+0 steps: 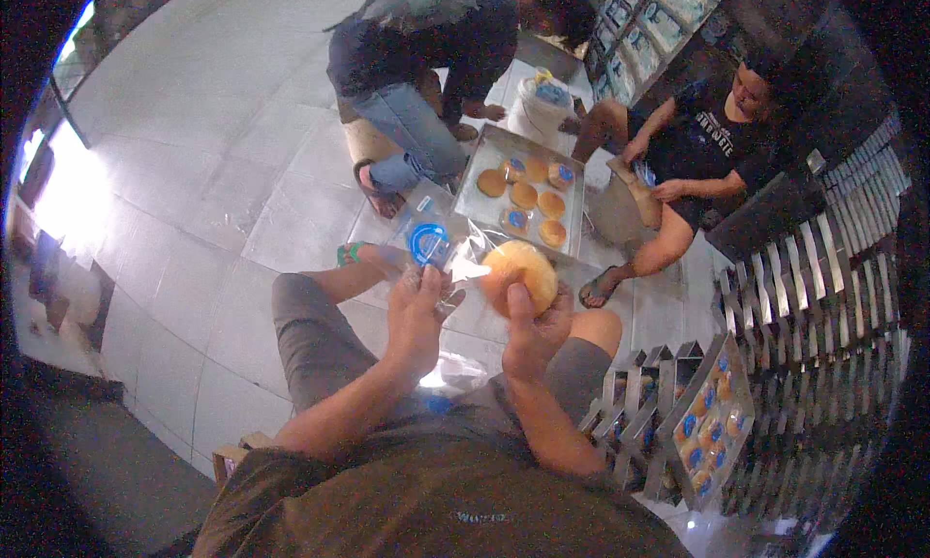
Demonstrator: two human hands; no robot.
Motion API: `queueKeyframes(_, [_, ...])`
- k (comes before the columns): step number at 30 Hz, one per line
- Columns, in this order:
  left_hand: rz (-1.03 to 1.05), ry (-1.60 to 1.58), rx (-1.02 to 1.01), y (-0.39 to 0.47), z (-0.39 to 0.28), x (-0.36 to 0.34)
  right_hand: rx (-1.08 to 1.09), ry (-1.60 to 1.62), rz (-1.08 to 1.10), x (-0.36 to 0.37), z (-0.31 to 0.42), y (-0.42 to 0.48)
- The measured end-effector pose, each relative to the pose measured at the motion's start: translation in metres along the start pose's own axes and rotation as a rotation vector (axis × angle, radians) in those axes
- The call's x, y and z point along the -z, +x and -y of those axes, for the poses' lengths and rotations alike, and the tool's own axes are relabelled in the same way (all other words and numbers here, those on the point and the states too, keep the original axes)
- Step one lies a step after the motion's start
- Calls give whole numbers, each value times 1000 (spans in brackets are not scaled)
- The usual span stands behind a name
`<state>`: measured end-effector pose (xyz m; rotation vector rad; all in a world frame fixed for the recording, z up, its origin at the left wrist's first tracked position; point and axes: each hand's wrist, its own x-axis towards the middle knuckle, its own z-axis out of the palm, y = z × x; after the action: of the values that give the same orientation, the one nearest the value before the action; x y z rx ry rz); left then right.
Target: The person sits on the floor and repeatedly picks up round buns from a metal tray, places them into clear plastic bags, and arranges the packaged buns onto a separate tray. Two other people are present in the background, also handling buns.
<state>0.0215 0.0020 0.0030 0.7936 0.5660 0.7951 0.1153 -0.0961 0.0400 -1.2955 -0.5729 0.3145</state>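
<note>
Between the fingers of my left hand [415, 322] is a clear plastic bag [430, 242] with a blue printed emblem. My right hand [536, 333] grips a round golden bun [519, 276], thumb on its face. The bun is at the bag's right side; whether it is partly inside the film I cannot tell. Beyond my hands a metal tray [476, 208] lies on the floor. Several buns [524, 195] sit on it, some of them bare and some in bags with blue print, such as the bagged bun [515, 219] near its front.
A co-worker [429, 42] bends over at the far side. Another person [719, 144] sits at the right, holding something brown. A white bucket [541, 107] stands behind the tray. At the right are stacked metal trays [799, 282] and a tray of bagged buns [708, 427].
</note>
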Motion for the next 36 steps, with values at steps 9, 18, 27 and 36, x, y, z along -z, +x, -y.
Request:
queueKeyframes(9, [236,162,-26,-40,-27,-15,50,-172,-72,6,20,-27])
queueKeyframes(18, [501,415,199,-32,-10,-5,-469,625,215,55,23,-33])
queueKeyframes(27, [50,-260,320,-36,41,20,212,-660,692,12,2,-54])
queueKeyframes(36, [479,264,119,-65,33,6,521,-779,350,43,13,-19])
